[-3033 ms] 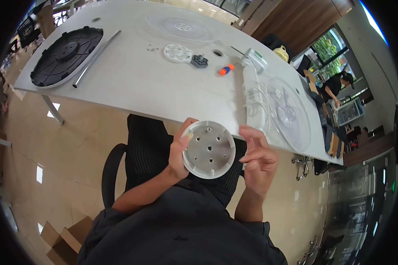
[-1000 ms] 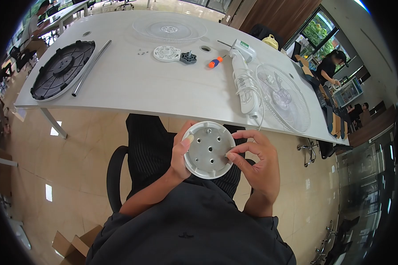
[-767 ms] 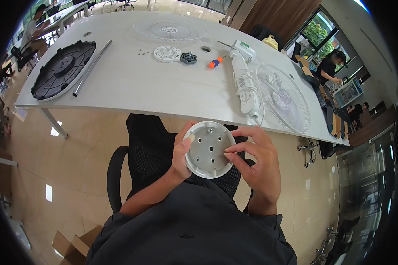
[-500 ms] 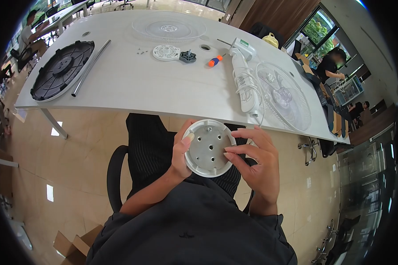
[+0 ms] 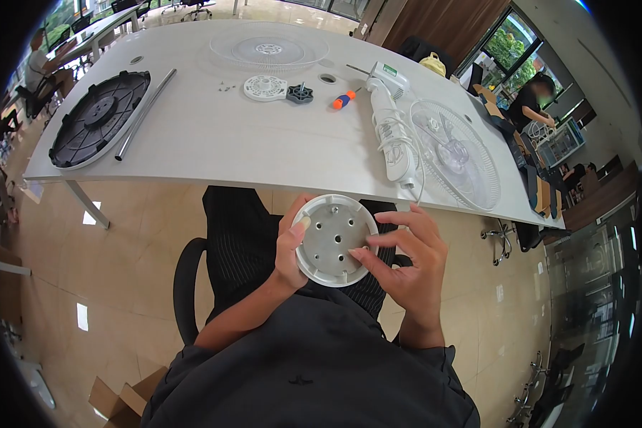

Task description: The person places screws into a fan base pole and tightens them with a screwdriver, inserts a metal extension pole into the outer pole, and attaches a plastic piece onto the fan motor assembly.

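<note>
My left hand [image 5: 292,246] grips a round white plastic cover [image 5: 328,265] by its left rim, thumb over the edge. The cover faces up, with several holes in its grey-white inner face, and a small metal screw [image 5: 334,210] shows near its top. At the cover's right side is my right hand [image 5: 416,257], thumb and index finger bent in a pinch over the inner face, other fingers raised. Anything between those fingertips is too small to name. Both hands are above my lap, in front of the table's near edge.
On the white table [image 5: 214,143] are a black round base [image 5: 96,118], a metal tube [image 5: 146,114], small screws [image 5: 226,89], a white perforated disc [image 5: 265,88], a black knob [image 5: 299,93], a screwdriver [image 5: 344,100], a white fan body [image 5: 391,135] and fan grilles [image 5: 453,153].
My right thumb has slid left and slightly down across the cover's inner face, toward its lower right holes. My left hand keeps its hold. The view has shifted slightly.
</note>
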Demonstrator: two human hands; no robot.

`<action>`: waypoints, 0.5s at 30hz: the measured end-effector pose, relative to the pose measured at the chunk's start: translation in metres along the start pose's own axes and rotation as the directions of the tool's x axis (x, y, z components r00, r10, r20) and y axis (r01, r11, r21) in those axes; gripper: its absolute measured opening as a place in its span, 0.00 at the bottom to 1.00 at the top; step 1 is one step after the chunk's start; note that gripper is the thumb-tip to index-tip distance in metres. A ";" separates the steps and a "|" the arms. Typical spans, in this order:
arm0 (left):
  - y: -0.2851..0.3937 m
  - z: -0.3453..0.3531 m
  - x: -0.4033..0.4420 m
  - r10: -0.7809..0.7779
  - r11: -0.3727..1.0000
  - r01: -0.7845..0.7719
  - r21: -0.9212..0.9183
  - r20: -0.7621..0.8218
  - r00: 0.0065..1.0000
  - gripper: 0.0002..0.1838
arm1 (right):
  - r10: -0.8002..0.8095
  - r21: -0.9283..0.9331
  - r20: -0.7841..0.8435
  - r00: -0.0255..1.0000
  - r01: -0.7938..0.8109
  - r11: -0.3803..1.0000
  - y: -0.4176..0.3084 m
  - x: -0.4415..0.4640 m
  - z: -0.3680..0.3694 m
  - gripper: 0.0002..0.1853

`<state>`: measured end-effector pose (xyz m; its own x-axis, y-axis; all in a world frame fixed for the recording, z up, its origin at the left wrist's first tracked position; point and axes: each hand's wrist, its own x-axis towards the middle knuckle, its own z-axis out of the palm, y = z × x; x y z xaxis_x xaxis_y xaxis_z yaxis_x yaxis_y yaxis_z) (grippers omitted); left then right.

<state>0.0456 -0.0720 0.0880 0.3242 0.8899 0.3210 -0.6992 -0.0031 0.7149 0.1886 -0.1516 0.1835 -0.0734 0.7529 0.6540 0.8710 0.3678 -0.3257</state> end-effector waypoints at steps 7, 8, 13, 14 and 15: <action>0.001 0.002 0.001 0.004 1.000 -0.004 -0.003 -0.013 1.000 0.29 | -0.067 0.109 0.052 0.996 0.061 0.992 0.007 -0.002 -0.004 0.11; -0.001 0.001 0.001 0.005 1.000 -0.005 -0.005 -0.010 1.000 0.29 | -0.055 0.120 0.056 0.997 0.048 0.992 0.009 -0.002 -0.003 0.10; -0.003 0.002 -0.001 -0.009 1.000 0.009 0.000 -0.016 1.000 0.29 | -0.009 0.136 0.045 0.999 0.003 0.991 0.013 -0.004 0.001 0.10; -0.003 0.002 -0.001 -0.005 1.000 0.005 0.000 -0.013 1.000 0.29 | 0.054 0.176 0.079 0.995 -0.067 0.982 0.014 -0.005 0.001 0.11; -0.003 0.002 -0.001 0.000 1.000 0.000 0.000 -0.010 1.000 0.29 | 0.113 0.213 0.115 0.987 -0.136 0.968 0.015 -0.005 0.001 0.11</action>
<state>0.0484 -0.0741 0.0871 0.3178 0.8944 0.3147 -0.6991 -0.0031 0.7150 0.2011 -0.1492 0.1747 -0.0298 0.8474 0.5301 0.7496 0.3698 -0.5490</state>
